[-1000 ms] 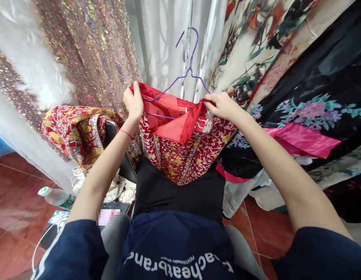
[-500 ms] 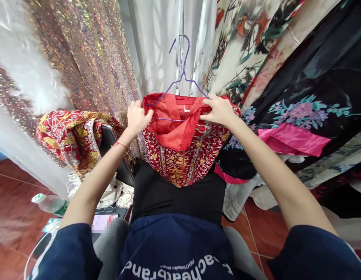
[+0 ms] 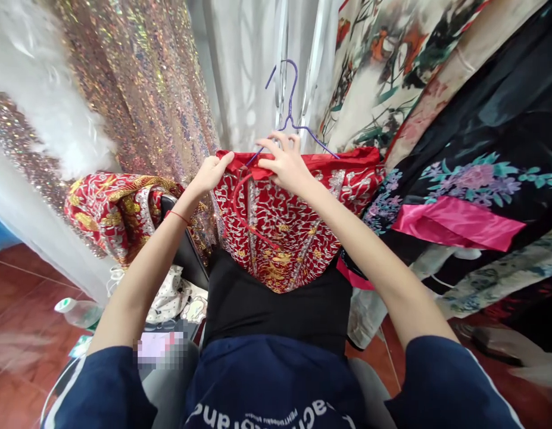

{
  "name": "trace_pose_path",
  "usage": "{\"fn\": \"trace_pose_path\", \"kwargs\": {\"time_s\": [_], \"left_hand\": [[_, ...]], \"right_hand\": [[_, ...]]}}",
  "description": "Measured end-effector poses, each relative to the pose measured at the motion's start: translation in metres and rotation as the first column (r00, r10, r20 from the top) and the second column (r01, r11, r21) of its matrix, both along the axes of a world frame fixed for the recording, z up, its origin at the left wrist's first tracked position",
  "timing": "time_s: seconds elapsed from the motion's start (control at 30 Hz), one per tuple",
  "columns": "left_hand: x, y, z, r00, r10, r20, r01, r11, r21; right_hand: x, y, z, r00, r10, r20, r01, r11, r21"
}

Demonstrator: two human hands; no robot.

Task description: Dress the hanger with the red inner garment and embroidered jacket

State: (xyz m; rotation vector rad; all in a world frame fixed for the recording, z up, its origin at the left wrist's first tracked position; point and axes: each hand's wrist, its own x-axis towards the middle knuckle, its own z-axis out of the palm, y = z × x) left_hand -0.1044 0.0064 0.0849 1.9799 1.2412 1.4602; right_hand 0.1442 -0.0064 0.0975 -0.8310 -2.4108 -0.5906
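Observation:
A red garment with gold and silver embroidery hangs in front of me on a purple wire hanger. My left hand pinches the garment's top edge at its left corner. My right hand grips the top edge at the middle, just under the hanger's neck. The red lining is mostly folded away, and the embroidered side faces me. The garment's lower end lies over my lap.
A second red embroidered piece drapes over a black chair back at left. Sequinned fabric, white curtains and floral robes hang around. A plastic bottle lies on the red tiled floor.
My right hand has slid left from the garment's right corner to the middle under the hanger. The red lining that gaped open is now closed, embroidered side outward.

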Motion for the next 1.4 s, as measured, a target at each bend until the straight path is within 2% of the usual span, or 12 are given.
{"fn": "trace_pose_path", "kwargs": {"time_s": [0.1, 0.2, 0.3, 0.4, 0.6, 0.77, 0.87, 0.93, 1.03, 1.2, 1.4], "left_hand": [[0.003, -0.012, 0.009, 0.999, -0.040, -0.008, 0.040, 0.997, -0.062], [0.011, -0.022, 0.015, 0.995, -0.101, -0.023, 0.100, 0.995, -0.013], [0.019, -0.026, 0.014, 0.982, -0.188, -0.004, 0.188, 0.982, -0.005], [0.024, -0.021, 0.007, 0.978, -0.206, 0.029, 0.206, 0.979, -0.009], [0.026, -0.008, -0.007, 0.988, -0.156, 0.004, 0.154, 0.980, 0.126], [0.031, -0.007, -0.010, 0.992, 0.026, -0.127, 0.000, 0.980, 0.199], [0.035, -0.008, -0.009, 0.968, 0.156, -0.198, -0.119, 0.976, 0.184], [0.037, -0.007, -0.008, 0.949, 0.187, -0.255, -0.150, 0.976, 0.158], [0.038, -0.005, -0.006, 0.939, 0.180, -0.292, -0.143, 0.979, 0.144], [0.037, -0.004, -0.005, 0.960, 0.138, -0.245, -0.112, 0.987, 0.116], [0.033, -0.006, -0.002, 0.970, 0.020, -0.240, 0.006, 0.994, 0.107]], "right_hand": [[-0.009, 0.011, 0.014, 1.000, 0.022, -0.005, -0.022, 0.999, 0.040], [-0.011, 0.019, 0.020, 0.998, 0.044, 0.047, -0.045, 0.998, 0.038], [-0.010, 0.024, 0.020, 0.994, 0.035, 0.099, -0.036, 0.999, 0.017], [-0.012, 0.024, 0.017, 0.994, 0.005, 0.108, -0.008, 1.000, 0.028], [-0.019, 0.019, 0.014, 0.997, -0.032, 0.066, 0.030, 0.999, 0.033], [-0.018, 0.022, 0.019, 0.999, -0.006, 0.053, 0.007, 1.000, -0.027], [-0.017, 0.027, 0.021, 0.999, 0.002, 0.053, 0.000, 0.999, -0.041], [-0.017, 0.029, 0.021, 0.998, 0.011, 0.067, -0.008, 0.999, -0.044], [-0.017, 0.027, 0.021, 0.997, 0.016, 0.069, -0.013, 0.999, -0.039], [-0.008, 0.013, 0.025, 1.000, 0.005, -0.003, -0.005, 1.000, 0.010], [-0.007, 0.007, 0.033, 0.993, 0.085, -0.079, -0.090, 0.993, -0.070]]}}
